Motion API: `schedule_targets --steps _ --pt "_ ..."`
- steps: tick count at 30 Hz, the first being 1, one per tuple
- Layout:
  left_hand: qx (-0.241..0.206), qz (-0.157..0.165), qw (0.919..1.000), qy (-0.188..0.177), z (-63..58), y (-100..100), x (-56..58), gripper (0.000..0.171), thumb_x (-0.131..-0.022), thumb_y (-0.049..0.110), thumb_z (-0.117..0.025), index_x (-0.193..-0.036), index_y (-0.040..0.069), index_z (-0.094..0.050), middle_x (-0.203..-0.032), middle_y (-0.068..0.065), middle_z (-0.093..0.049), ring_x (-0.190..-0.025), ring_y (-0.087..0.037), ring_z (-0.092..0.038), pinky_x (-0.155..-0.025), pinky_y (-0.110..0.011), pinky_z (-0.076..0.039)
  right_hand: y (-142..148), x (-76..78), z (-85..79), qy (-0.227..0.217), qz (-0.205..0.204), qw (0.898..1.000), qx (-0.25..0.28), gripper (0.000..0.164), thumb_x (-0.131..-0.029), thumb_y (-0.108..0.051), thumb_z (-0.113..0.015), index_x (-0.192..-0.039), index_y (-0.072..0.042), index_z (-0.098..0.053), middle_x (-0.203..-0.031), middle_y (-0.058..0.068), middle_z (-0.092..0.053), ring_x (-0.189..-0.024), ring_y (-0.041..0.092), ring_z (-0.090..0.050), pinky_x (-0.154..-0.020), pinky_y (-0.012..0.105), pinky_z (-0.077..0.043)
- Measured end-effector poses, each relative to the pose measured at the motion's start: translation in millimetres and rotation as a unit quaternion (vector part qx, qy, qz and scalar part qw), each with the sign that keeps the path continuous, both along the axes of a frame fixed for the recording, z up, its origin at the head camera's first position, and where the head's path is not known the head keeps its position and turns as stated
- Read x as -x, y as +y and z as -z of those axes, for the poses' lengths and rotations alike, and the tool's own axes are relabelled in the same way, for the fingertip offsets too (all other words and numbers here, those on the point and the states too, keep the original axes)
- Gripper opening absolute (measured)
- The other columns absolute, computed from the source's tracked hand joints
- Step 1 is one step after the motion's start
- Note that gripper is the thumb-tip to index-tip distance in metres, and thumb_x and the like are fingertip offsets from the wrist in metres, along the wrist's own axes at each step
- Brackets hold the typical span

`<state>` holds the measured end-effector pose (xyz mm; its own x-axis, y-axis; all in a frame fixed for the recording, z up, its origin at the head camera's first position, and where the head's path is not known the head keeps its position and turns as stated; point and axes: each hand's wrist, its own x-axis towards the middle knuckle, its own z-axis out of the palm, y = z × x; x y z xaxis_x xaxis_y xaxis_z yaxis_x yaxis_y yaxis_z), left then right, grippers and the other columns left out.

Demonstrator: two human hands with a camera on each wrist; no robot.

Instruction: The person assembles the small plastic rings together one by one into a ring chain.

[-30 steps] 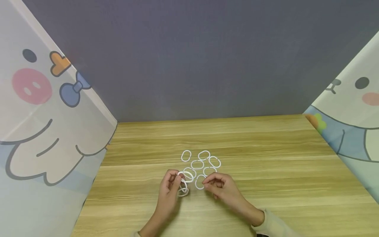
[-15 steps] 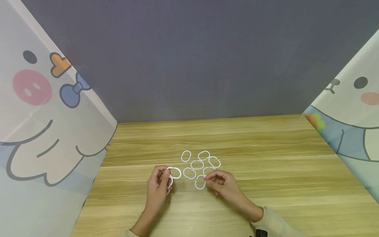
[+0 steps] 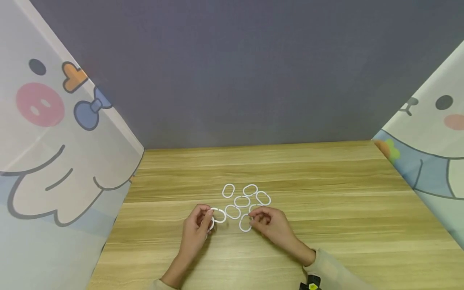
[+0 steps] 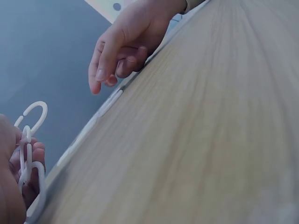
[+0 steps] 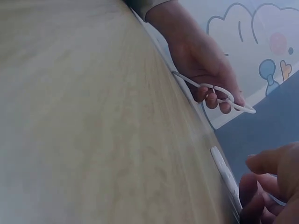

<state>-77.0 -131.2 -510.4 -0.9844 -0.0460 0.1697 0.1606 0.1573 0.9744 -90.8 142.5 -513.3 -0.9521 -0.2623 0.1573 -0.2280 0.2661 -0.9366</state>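
Pinched between thumb and fingers of the left hand (image 3: 192, 231) is a short chain of white oval plastic rings (image 3: 225, 216), each with a gap, like shower curtain rings. In the left wrist view the linked rings (image 4: 42, 186) hang down beside the palm, partly behind the fingers. The right hand (image 3: 274, 225) is low over the table with its fingers bent loosely, fingertips at the edge of the nearest loose ring (image 3: 240, 224). In the right wrist view a gap shows between this hand's (image 5: 280, 177) thumb and fingers, with nothing gripped; whether they touch the ring is unclear.
Several more loose rings lie flat on the wooden table (image 3: 326, 173) beyond the hands, one ring (image 3: 222, 191) apart at the back left. A grey panel (image 3: 253, 80) closes off the back. Cartoon-printed panels (image 3: 108, 161) stand at both sides.
The left hand moved left with the ring chain, away from the loose rings, then slightly back right. The right hand stays by the nearest ring, hardly moving; the loose rings lie as before.
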Motion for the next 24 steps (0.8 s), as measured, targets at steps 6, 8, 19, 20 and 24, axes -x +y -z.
schedule_targets --steps 6,8,19,20,24 --pt "0.022 -0.002 0.9994 0.025 6.3 -2 0.8 0.007 -0.11 0.005 -0.068 -0.108 -0.001 -0.07 -0.08 -0.002 -0.066 -0.064 -0.007 -0.059 -0.053 -0.026 -0.056 -5 5.0 2.9 0.069 0.009 0.995 -0.078 0.029 -0.084 -0.006 -0.096 -0.109 -0.004 -0.082 -0.077 -0.009 -0.071 -0.059 -0.004 -0.05 -0.051 0.021 -0.045" --pt "0.025 0.001 0.9993 0.027 7.8 -2 0.8 0.007 -0.11 0.005 -0.068 -0.108 -0.001 -0.071 -0.08 -0.002 -0.066 -0.064 -0.007 -0.059 -0.053 -0.026 -0.057 -6 6.9 3.7 0.087 0.011 0.991 -0.105 0.035 -0.082 -0.012 -0.099 -0.111 -0.004 -0.083 -0.076 -0.012 -0.069 -0.059 -0.004 -0.048 -0.052 0.021 -0.044" --pt "0.023 0.007 0.9995 0.02 8.9 -4 0.4 0.006 -0.109 0.004 -0.069 -0.107 -0.001 -0.071 -0.082 -0.003 -0.065 -0.068 -0.007 -0.06 -0.056 -0.025 -0.058 -6 10.1 10.7 0.183 0.025 0.965 -0.186 0.056 -0.066 -0.034 -0.109 -0.11 -0.01 -0.085 -0.077 -0.013 -0.059 -0.073 0.0 -0.051 -0.067 0.023 -0.05" --pt "0.021 0.006 0.9996 0.018 9.0 -4 0.8 0.005 -0.108 0.004 -0.07 -0.107 -0.001 -0.071 -0.081 -0.004 -0.065 -0.067 -0.007 -0.06 -0.056 -0.025 -0.058 -6 9.7 10.9 0.19 0.024 0.963 -0.191 0.056 -0.065 -0.035 -0.109 -0.11 -0.01 -0.085 -0.078 -0.013 -0.059 -0.073 -0.001 -0.051 -0.067 0.023 -0.05" --pt "0.01 0.007 0.9998 0.015 8.9 -5 1.9 0.001 -0.107 0.002 -0.071 -0.108 0.001 -0.071 -0.081 -0.005 -0.065 -0.068 -0.009 -0.061 -0.058 -0.025 -0.058 -6 7.8 10.8 0.199 0.019 0.959 -0.203 0.054 -0.068 -0.036 -0.108 -0.109 -0.01 -0.084 -0.08 -0.014 -0.06 -0.075 -0.001 -0.051 -0.067 0.024 -0.05"
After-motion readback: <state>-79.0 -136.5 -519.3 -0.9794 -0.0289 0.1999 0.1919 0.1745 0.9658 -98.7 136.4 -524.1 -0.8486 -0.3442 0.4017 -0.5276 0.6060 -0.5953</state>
